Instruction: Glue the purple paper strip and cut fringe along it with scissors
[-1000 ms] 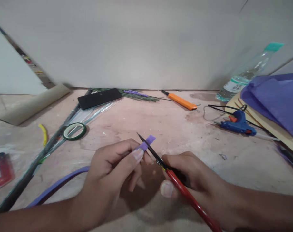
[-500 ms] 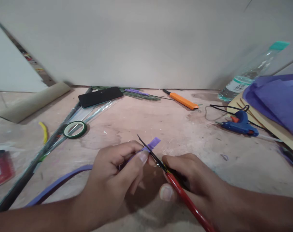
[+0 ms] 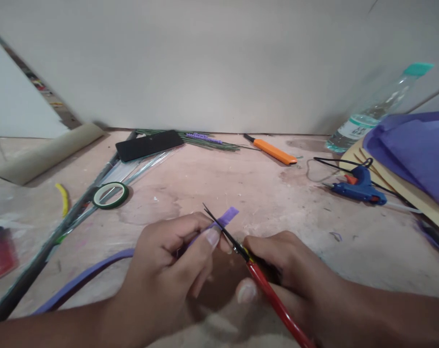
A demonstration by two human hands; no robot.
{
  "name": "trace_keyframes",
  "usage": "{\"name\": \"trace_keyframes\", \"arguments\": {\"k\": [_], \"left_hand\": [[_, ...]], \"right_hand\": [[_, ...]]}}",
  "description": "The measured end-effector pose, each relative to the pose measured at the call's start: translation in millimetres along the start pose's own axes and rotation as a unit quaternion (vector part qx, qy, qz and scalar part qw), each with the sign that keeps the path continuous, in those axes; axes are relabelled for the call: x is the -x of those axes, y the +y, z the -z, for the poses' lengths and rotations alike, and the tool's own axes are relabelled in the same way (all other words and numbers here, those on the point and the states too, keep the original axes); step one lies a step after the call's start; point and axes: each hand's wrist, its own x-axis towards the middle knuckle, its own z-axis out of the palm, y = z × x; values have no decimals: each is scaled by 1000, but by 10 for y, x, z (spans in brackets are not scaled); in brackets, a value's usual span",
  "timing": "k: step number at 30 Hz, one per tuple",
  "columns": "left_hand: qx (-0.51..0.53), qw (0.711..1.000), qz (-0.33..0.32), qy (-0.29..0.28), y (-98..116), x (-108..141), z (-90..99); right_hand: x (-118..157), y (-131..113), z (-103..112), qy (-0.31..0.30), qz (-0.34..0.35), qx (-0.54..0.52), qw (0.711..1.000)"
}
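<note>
My left hand pinches a purple strip between thumb and fingers, close to its end. The rest of the strip trails out behind that hand toward the lower left. In my right hand is a pair of scissors with red handles and dark blades. The blades cross the strip just beyond my left thumb, and a short purple end sticks out past them. The fingers inside the handles are partly hidden.
A green tape roll, black phone and cardboard tube lie left. Green stems and an orange cutter lie at the back. On the right are a blue glue gun, bottle and purple sheets.
The scissor blades have come closer together across the strip. Both hands are almost where they were; the whole view has shifted slightly.
</note>
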Motion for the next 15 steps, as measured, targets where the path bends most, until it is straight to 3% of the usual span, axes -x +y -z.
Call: {"name": "trace_keyframes", "arguments": {"k": [15], "left_hand": [[59, 996, 48, -37, -35, 27, 5]], "right_hand": [[8, 2, 14, -20, 7, -42, 999]]}}
